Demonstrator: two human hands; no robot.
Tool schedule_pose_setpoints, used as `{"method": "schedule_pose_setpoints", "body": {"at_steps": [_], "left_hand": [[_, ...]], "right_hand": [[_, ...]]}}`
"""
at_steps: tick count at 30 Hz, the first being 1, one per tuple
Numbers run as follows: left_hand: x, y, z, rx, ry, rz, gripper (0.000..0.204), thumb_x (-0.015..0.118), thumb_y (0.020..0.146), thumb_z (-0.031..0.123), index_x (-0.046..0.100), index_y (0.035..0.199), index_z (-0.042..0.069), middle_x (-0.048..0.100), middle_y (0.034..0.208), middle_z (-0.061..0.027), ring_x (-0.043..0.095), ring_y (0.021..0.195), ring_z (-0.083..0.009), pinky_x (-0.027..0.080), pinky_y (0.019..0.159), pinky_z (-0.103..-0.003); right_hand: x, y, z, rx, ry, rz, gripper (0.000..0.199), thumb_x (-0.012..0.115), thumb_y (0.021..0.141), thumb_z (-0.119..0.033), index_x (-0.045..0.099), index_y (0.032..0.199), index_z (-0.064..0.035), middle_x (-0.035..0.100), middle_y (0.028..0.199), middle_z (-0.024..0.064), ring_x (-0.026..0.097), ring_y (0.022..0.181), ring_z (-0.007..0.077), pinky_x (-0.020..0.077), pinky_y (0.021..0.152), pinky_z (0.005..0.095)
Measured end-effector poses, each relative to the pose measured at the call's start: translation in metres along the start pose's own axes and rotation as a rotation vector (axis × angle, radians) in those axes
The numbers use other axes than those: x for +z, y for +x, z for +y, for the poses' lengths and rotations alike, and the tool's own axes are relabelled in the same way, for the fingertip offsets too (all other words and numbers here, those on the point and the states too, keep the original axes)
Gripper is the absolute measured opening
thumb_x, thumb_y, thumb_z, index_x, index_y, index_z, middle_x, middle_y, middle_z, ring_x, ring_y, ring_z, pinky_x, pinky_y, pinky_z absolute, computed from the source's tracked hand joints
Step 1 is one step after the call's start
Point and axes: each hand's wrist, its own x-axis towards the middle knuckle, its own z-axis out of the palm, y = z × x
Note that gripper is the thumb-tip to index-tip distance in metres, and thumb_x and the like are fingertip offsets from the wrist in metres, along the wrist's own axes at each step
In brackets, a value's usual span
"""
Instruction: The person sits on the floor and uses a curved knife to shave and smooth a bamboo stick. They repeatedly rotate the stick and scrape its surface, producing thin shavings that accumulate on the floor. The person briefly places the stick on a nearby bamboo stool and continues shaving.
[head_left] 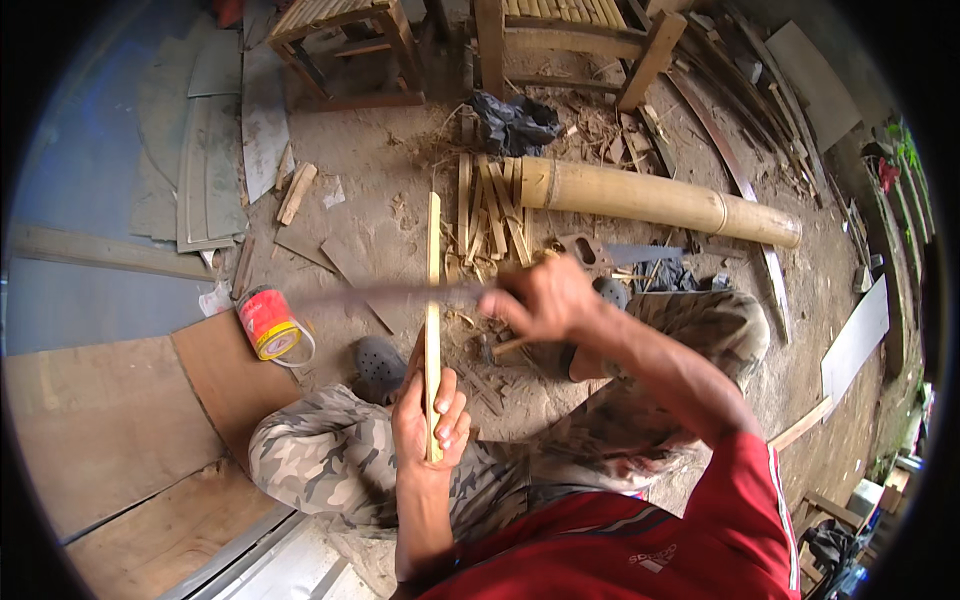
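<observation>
My left hand (447,405) is wrapped round the lower part of a pale bamboo strip (433,255), which points away from me, its far end cut at a slant. In my right hand (548,298), closed in a fist, is a long-bladed knife (375,296). Its dark blade reaches leftward across the strip and is smeared by motion; whether it touches the strip I cannot tell. Its handle is hidden in my fingers. Beyond my hands lies a pile of split bamboo strips (490,215), close to the end of a thick bamboo pole (640,197).
A handsaw (630,254) lies right of my right hand. A hammer (490,348) rests near my feet. To the left is a red and yellow can (268,322) beside wooden boards (130,420). Bamboo-topped stools (560,45) and a black plastic bag (515,122) are at the back.
</observation>
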Motion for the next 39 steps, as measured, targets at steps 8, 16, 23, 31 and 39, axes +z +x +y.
{"method": "schedule_pose_setpoints", "body": {"at_steps": [8, 16, 23, 31, 39], "left_hand": [[-0.01, 0.004, 0.002, -0.024, 0.097, 0.034, 0.031, 0.031, 0.108, 0.024, 0.049, 0.129, 0.011, 0.043, 0.069, -0.0004, 0.037, 0.04, -0.0074, 0.035, 0.032, -0.02], [-0.003, 0.006, 0.001, -0.04, 0.135, 0.044, 0.039, 0.03, 0.108, 0.023, 0.037, 0.146, 0.014, 0.043, 0.069, -0.0008, 0.037, 0.039, -0.0068, 0.036, 0.032, -0.018], [-0.004, 0.005, 0.003, -0.021, 0.139, 0.171, 0.044, 0.034, 0.108, 0.027, 0.033, 0.151, 0.017, 0.042, 0.066, 0.0, 0.035, 0.038, -0.0068, 0.032, 0.031, -0.019], [0.0, -0.009, -0.005, -0.021, 0.1, 0.03, 0.043, 0.029, 0.108, 0.022, 0.032, 0.151, 0.015, 0.043, 0.069, -0.0022, 0.04, 0.04, -0.008, 0.037, 0.031, -0.02], [-0.003, -0.005, 0.001, -0.047, 0.225, 0.067, 0.047, 0.035, 0.108, 0.026, 0.028, 0.154, 0.016, 0.042, 0.067, -0.0001, 0.034, 0.039, -0.0061, 0.033, 0.033, -0.019]], "right_hand": [[0.008, -0.003, 0.013, -0.317, -0.144, 0.193, 0.076, 0.03, 0.093, -0.077, 0.072, 0.076, -0.0154, 0.038, 0.04, -0.0049, 0.027, 0.033, 0.0101, 0.0264, 0.032, 0.034], [0.005, -0.008, 0.003, -0.258, -0.046, 0.093, 0.078, 0.032, 0.091, -0.079, 0.072, 0.079, -0.0124, 0.042, 0.04, -0.0018, 0.034, 0.033, 0.0132, 0.0334, 0.033, 0.0363], [0.008, -0.004, -0.004, -0.124, -0.008, -0.001, 0.074, 0.035, 0.092, -0.077, 0.074, 0.086, -0.0138, 0.044, 0.041, 0.0005, 0.041, 0.034, 0.0156, 0.0368, 0.036, 0.0367], [0.006, 0.011, 0.031, 0.056, -0.067, -0.046, 0.082, 0.023, 0.09, -0.082, 0.075, 0.092, -0.0187, 0.034, 0.041, -0.0049, 0.03, 0.035, 0.0071, 0.0297, 0.031, 0.0314], [0.0, 0.014, 0.033, 0.12, -0.086, -0.104, 0.084, 0.022, 0.087, -0.084, 0.075, 0.095, -0.0198, 0.031, 0.043, -0.0083, 0.027, 0.036, 0.0058, 0.0287, 0.031, 0.0302]]}}
